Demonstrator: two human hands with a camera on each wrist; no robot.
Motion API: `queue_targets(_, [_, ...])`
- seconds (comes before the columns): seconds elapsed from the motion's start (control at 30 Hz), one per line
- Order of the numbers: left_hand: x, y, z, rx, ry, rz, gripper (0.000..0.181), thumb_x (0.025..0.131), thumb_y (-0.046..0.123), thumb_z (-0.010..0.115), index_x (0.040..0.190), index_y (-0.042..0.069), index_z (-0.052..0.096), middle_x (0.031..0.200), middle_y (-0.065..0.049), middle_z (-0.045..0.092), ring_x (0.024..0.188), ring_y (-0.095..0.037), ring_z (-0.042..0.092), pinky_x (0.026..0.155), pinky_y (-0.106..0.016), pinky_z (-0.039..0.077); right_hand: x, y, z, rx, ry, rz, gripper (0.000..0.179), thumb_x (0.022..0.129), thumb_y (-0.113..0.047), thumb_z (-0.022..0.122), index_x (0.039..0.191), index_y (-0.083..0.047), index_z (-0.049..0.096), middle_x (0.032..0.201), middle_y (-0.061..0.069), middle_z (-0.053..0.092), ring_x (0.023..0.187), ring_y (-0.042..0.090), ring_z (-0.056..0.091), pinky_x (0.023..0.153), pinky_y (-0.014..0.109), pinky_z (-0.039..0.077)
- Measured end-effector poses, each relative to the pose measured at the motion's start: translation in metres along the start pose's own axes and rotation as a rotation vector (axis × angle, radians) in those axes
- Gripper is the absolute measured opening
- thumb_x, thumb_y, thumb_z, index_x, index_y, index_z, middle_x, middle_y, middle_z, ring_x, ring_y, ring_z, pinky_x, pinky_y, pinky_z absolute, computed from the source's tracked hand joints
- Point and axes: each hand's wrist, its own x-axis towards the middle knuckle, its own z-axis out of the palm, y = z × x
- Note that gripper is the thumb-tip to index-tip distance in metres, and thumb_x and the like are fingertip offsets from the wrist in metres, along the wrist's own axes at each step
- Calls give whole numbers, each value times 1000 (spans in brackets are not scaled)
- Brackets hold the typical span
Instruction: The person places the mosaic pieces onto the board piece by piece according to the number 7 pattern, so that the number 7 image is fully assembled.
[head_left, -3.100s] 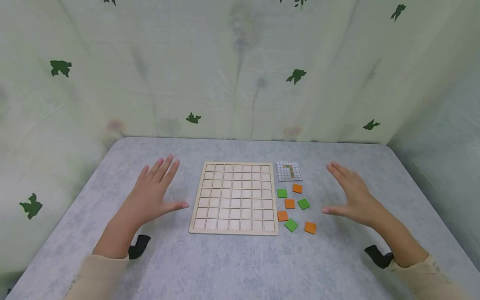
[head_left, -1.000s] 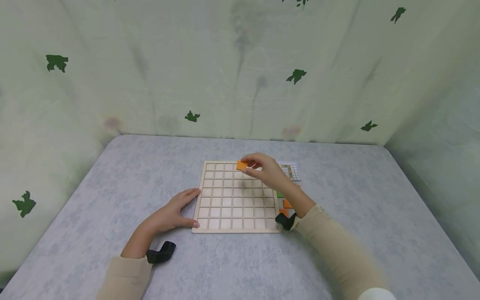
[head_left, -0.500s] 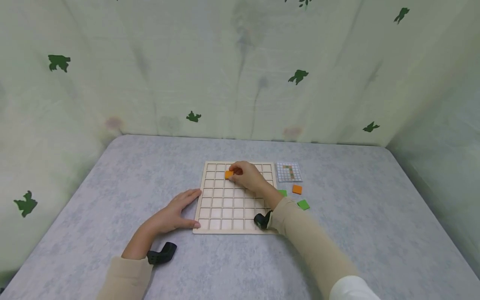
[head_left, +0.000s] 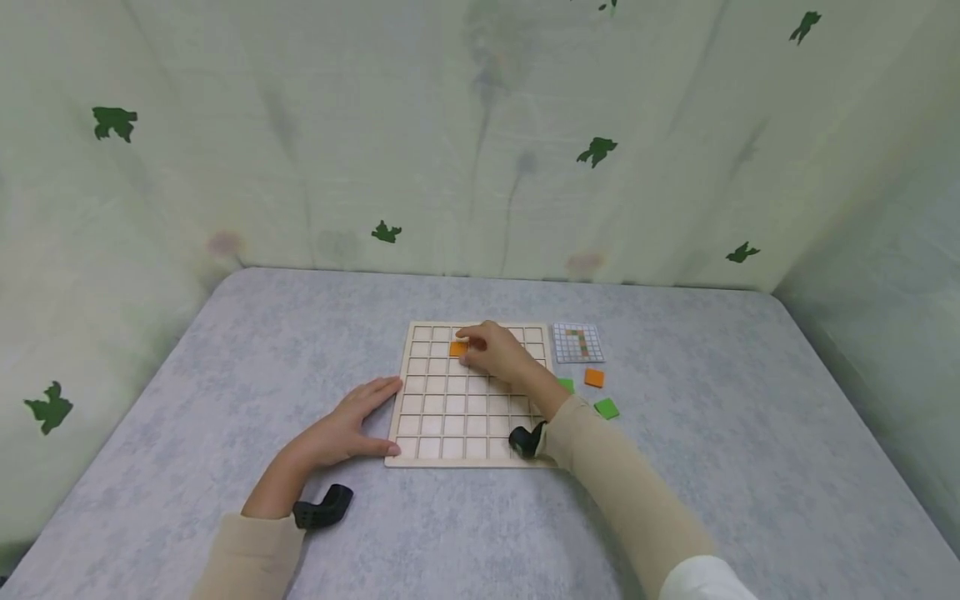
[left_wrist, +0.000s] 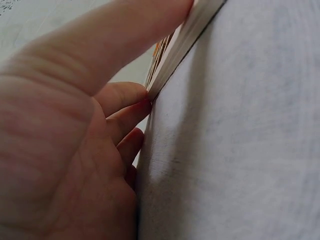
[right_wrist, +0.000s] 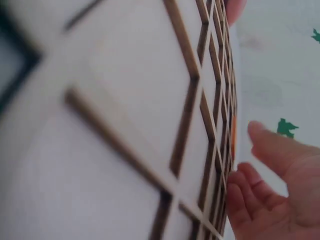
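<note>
A square wooden grid board [head_left: 450, 425] lies on the table. One orange square tile [head_left: 457, 349] sits in a cell of its second row from the far edge. My right hand [head_left: 495, 354] hovers just right of that tile; in the right wrist view, its thumb [right_wrist: 277, 150] stands apart from the loosely bent fingers, with nothing between them. My left hand [head_left: 341, 429] rests against the board's left side. Its thumb and fingertips touch the board's edge [left_wrist: 182, 47] in the left wrist view.
Right of the board lies a small pattern card [head_left: 577, 343] printed with a grid of orange and green squares. Below it are another orange tile [head_left: 594, 378] and two green tiles, one [head_left: 607, 408] fully visible. The right sleeve [head_left: 607, 475] covers the area where other tiles lay.
From beside the board, my right hand brought an orange tile over it, set it in a cell and let go. My left hand came to the board's left edge and has stayed there.
</note>
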Motion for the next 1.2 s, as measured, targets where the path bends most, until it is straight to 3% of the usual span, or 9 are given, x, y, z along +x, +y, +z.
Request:
queue_targets(0.2, [0,0,2,5,-2,-8,97,68,41,75,142,5,24,145,-16,20,131,-38,8,98,-59,12,-19,-2,-24,117,26,-68,46,86,-16,62,129,-9,49,118,14,51,105,24,49,86,32,41])
queue_targets(0.37, [1,1,2,6,-2,-6,97,68,40,76,142,4,24,145,-16,20,131,-38,8,98,-58,12,-50,4,-50,149,87,-122,50,84,-19,64,131,-11,48,121,12,49,108,29,48,88,33,40])
queue_targets(0.53, [0,1,1,11,0,1,96,69,39,76,141,2,25,144,-18,21,131,-39,9,98,-59,11,-85,21,-66,121,126,-108,49,83,-20,65,129,-10,50,120,8,50,107,29,48,89,38,40])
queue_targets(0.73, [0,0,0,13,2,3,95,69,38,76,141,1,25,144,-19,21,131,-40,9,98,-59,11,-111,48,-67,71,109,-30,48,82,-16,66,126,-4,51,120,10,51,104,27,50,87,39,41])
queue_targets(0.9, [0,1,0,3,1,-6,96,69,38,76,142,2,25,144,-17,20,131,-38,8,99,-58,11,-120,66,-63,34,101,37,44,81,-17,67,122,-5,55,118,9,52,105,26,50,86,40,42])
queue_targets(1.2, [0,-1,0,21,10,35,94,70,37,76,141,0,26,143,-20,23,130,-41,10,98,-59,12,-118,72,-58,-56,93,28,24,81,-16,68,103,-7,64,102,5,54,90,19,48,81,37,40])
